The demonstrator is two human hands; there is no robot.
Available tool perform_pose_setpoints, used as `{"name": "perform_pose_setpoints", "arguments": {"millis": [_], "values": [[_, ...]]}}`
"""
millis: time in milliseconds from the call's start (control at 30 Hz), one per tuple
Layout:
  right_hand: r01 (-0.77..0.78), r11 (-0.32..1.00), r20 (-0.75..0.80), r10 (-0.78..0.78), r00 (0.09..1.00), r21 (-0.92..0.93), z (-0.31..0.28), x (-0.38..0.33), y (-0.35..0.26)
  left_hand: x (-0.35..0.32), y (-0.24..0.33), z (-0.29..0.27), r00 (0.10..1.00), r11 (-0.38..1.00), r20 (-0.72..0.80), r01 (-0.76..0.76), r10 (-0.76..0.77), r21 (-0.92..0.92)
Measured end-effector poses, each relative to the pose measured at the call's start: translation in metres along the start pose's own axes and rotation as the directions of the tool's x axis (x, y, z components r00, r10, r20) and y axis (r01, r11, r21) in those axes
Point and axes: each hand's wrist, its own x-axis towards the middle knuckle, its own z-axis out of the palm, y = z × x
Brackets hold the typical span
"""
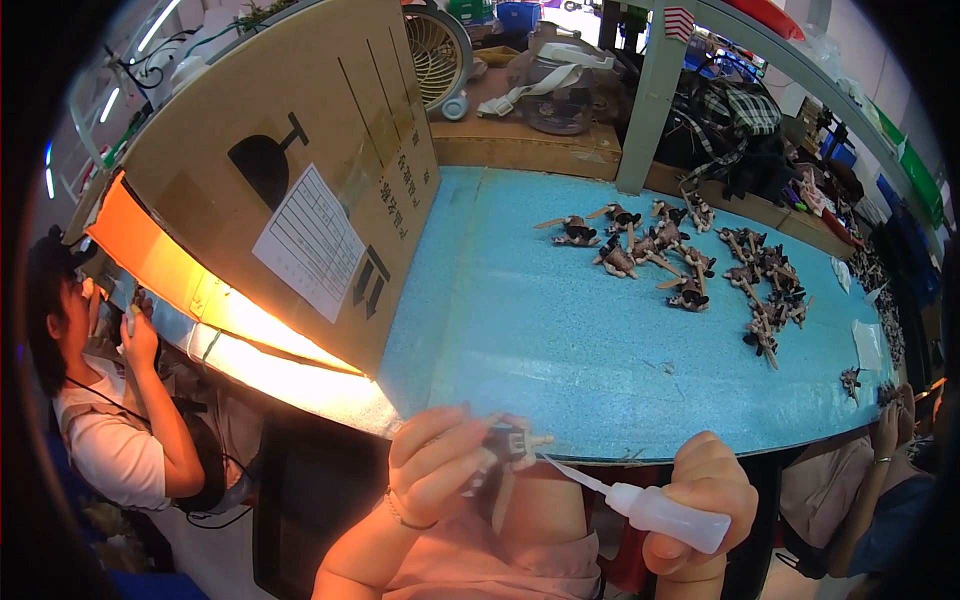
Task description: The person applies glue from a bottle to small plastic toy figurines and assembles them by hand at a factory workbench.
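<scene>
My left hand (435, 465) pinches a small figurine (515, 443) just off the table's near edge. The figurine has pale and dark parts, and fingers cover some of it. My right hand (708, 485) is wrapped round a white squeeze bottle (665, 515), which is tilted with its long thin nozzle pointing up and left. The nozzle's tip is close to the figurine; whether it touches cannot be made out. Farther back on the blue tabletop (500, 320) lie several similar brown and dark figurines (650, 243), with another cluster of figurines (770, 285) to their right.
A large cardboard box (330, 150) stands at the left, with bright orange light at its lower edge. A fan (437, 60) and bags (560, 85) sit behind the table near a metal post (645, 110). One person (110, 410) works at left, another (870, 480) at right.
</scene>
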Motion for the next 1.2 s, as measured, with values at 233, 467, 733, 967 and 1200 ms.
{"name": "perform_pose_setpoints", "arguments": {"millis": [233, 467, 733, 967, 1200], "values": [[-0.01, 1.0, 0.042, 0.011, 0.999, -0.018, -0.004, -0.003, -0.003, -0.002, 0.0, 0.003, 0.999, 1.0, -0.019, 0.026, -0.026, -0.018], [0.021, 1.0, -0.058, -0.02, 0.998, 0.015, -0.002, -0.004, -0.004, -0.013, -0.003, -0.002, 0.995, 0.987, 0.003, 0.103, -0.104, -0.126], [0.026, 1.0, 0.01, -0.026, 1.0, 0.015, -0.003, -0.004, -0.004, -0.014, -0.001, -0.001, 0.989, 0.978, -0.027, 0.14, -0.146, -0.157], [-0.006, 0.999, -0.085, 0.009, 0.996, 0.031, -0.001, -0.003, -0.004, -0.021, -0.001, 0.001, 0.953, 0.889, 0.077, 0.301, -0.292, -0.345], [0.0, 0.998, -0.04, 0.003, 0.999, 0.059, 0.005, -0.002, -0.002, -0.022, 0.003, 0.006, 0.897, 0.695, 0.109, 0.404, -0.428, -0.595]]}}
